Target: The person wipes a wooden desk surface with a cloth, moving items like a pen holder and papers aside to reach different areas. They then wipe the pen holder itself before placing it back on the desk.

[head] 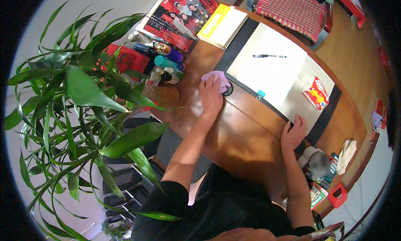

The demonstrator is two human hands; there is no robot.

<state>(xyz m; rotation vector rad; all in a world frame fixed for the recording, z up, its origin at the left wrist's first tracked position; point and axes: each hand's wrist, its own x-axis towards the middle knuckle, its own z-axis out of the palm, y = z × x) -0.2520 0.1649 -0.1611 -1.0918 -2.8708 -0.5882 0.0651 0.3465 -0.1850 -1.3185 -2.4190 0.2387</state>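
My left hand [211,98] is closed over a crumpled lilac cloth [220,79], pressed to the glossy wooden desk [241,128]. Partly under the cloth shows a round black disc [230,90] set at the desk surface. My right hand [294,133] lies palm down with fingers apart on the near edge of a grey and black desk mat [313,118], holding nothing. White paper [266,73] covers much of the mat, with a black pen [269,56] across it and a blue binder clip [261,94] at its near edge. A red tissue pack [316,93] sits farther right.
A leafy potted plant [91,84] crowds the left side. Bottles [166,62], a yellow-and-white book [222,26] and a framed group photo [181,18] stand behind my left hand. Right: a beige cloth [347,154] and a calculator [334,162]. A chair [291,10] stands beyond the desk.
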